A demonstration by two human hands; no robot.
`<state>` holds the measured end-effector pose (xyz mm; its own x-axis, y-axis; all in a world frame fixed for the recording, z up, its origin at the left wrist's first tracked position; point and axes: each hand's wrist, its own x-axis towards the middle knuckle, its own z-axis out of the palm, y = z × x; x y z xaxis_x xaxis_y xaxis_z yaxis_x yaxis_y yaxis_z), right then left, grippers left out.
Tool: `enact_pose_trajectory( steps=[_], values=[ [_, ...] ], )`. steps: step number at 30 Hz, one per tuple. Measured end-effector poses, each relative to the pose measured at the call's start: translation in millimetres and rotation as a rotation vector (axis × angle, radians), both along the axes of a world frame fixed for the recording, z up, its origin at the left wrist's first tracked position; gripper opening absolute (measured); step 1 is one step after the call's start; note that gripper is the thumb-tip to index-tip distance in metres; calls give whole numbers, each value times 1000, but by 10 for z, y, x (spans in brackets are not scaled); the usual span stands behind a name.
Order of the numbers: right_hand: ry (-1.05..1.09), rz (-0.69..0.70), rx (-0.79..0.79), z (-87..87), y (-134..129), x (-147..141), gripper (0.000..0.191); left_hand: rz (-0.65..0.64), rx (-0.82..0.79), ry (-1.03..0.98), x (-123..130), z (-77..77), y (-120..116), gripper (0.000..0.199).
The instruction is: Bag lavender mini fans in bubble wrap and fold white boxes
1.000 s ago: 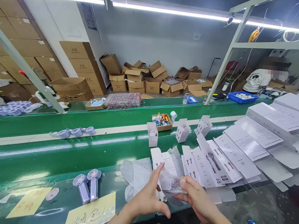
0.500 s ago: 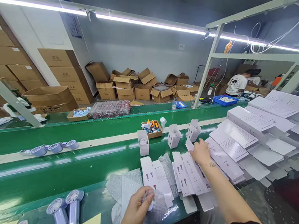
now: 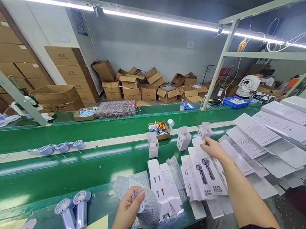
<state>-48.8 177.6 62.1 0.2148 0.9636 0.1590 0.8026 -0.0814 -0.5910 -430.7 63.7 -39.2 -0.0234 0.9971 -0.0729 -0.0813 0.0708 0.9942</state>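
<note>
My left hand grips a bubble-wrapped item whose round, pale end shows through the wrap, probably one of the handheld fans. My right hand is closed on the upper edge of a flat white printed box with pictures of purple handheld fans. Under it lie more flat boxes. Another flat box rests between my hands, beside bubble wrap sheets. Two lilac handheld fans lie at the near left. Standing white boxes with their flaps up hold wrapped contents.
A large stack of flat boxes fills the right side. Beyond the standing boxes is a carton of small parts. More lilac fans sit along the belt's pale strip. A co-worker bends over at the far right.
My right hand has raised a flat box off the stack, so its fan pictures now face me. The wrapped item in my left hand has shifted slightly left and up.
</note>
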Motion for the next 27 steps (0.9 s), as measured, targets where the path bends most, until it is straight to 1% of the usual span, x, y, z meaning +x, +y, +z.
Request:
enact_pose_trajectory(
  steps=[2,6,9,14,19,22,25,27],
  values=[
    [98,20,-10,6,13,90,17,-18,-7,-11,-24,-32,18,45],
    [302,106,2,-33,-2,253,24,-121,-39,-64,-32,-117,77,46],
    [443,144,43,-69,-51,319,31,-175,-65,-116,52,-143,103,45],
    [634,151,138,-96,-142,361,35,-259,-86,-162,229,-124,123,42],
    [825,107,259,-117,-141,403,37,-262,-102,-194,316,-61,157,41],
    [935,79,306,-108,-108,405,40,-265,-115,-203,358,-28,169,41],
    [996,37,374,-49,-93,342,39,-234,-118,-205,384,-13,189,43],
    [1001,14,431,11,-111,240,38,-184,-120,-213,369,7,215,46]
  ],
)
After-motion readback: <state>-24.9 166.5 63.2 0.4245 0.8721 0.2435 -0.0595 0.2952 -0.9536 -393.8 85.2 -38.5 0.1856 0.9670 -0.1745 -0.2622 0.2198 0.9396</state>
